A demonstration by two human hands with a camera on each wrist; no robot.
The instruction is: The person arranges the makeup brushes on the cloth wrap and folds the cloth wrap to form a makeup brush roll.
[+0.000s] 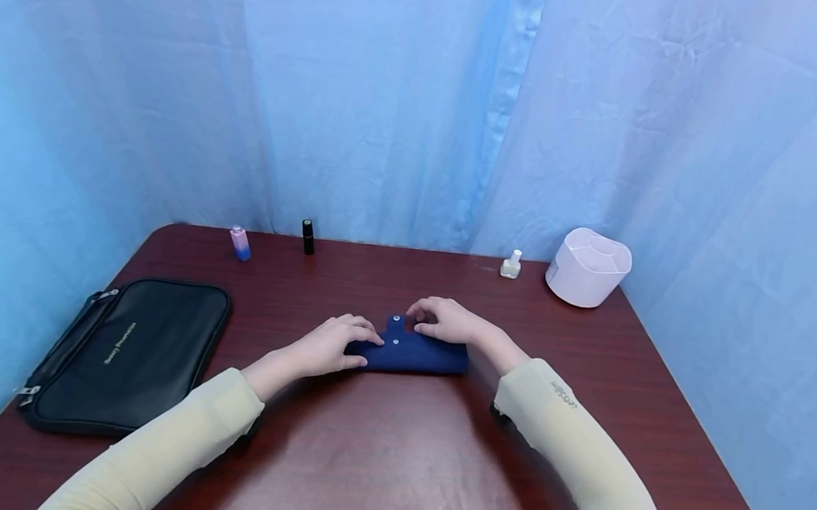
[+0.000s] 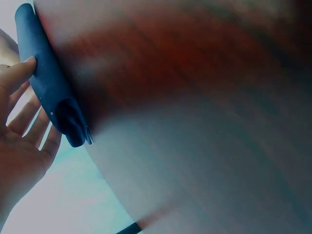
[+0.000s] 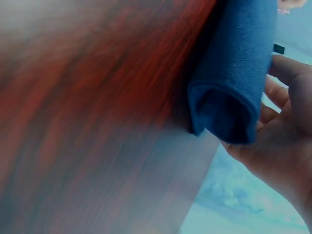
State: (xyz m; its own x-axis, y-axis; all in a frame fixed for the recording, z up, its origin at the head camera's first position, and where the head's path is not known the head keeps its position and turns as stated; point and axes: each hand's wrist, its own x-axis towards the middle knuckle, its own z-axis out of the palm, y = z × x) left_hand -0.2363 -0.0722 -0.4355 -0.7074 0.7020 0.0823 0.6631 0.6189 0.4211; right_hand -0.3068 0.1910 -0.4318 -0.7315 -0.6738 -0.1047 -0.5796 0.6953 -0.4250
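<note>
A dark blue roll-up pouch (image 1: 416, 354) lies on the table, its strap (image 1: 395, 326) standing out past the far edge. Two metal snaps show, one on the strap and one on the roll. My left hand (image 1: 329, 345) holds the pouch's left end, thumb on the near side and fingers over the top and far side. Bent fingers of my right hand (image 1: 447, 320) hover beside the strap at the far edge; whether they touch it I cannot tell. The rolled, hollow right end of the pouch (image 3: 234, 63) faces the right wrist camera.
A black zipped case (image 1: 142, 356) lies at the left. Along the back stand a pink-and-blue bottle (image 1: 240, 243), a black tube (image 1: 307, 237), a nail polish bottle (image 1: 511, 265) and a white divided holder (image 1: 586, 270). Blue curtains (image 1: 389, 113) hang behind the table.
</note>
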